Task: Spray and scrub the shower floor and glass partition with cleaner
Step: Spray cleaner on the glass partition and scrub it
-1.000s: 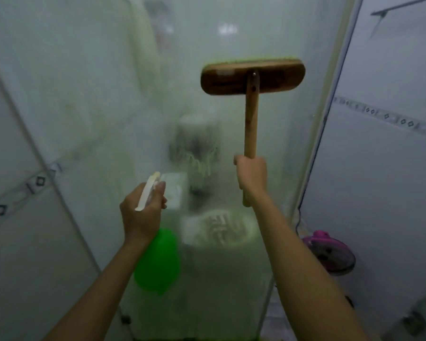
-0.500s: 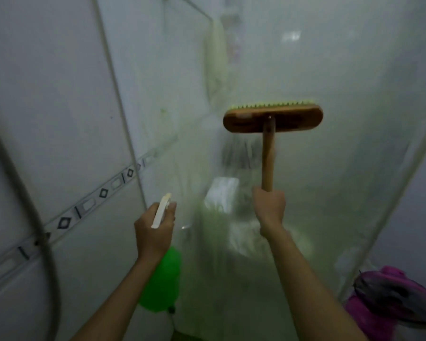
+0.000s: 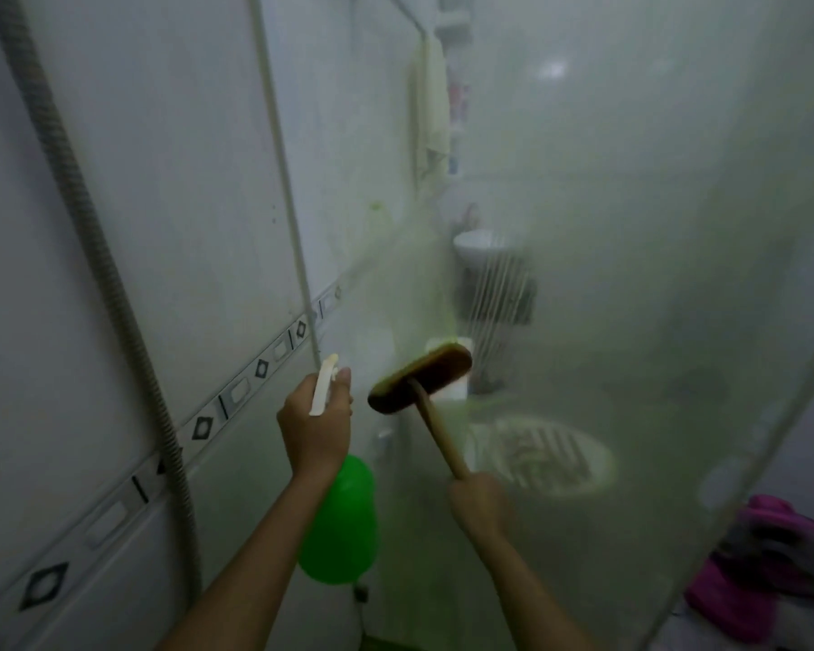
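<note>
The glass partition [image 3: 607, 227] fills the middle and right of the view, hazy with greenish cleaner. My right hand [image 3: 480, 505] grips the wooden handle of a scrub brush [image 3: 419, 378]. Its brown head is tilted, the left end lower, and pressed against the glass near the left edge. My left hand [image 3: 313, 429] holds a green spray bottle [image 3: 341, 523] by its white trigger, nozzle pointing at the glass just left of the brush head. The shower floor is out of view.
A white tiled wall [image 3: 114, 227] with a diamond-pattern border stands on the left, with a grey shower hose [image 3: 104, 284] hanging down it. A pink object [image 3: 771, 575] sits low at the right beyond the glass edge. A toilet and towel show blurred through the glass.
The brush has swept down and to the left on the glass, and its head has tilted. My view has turned left, showing more wall and the hose. The spray bottle stayed raised.
</note>
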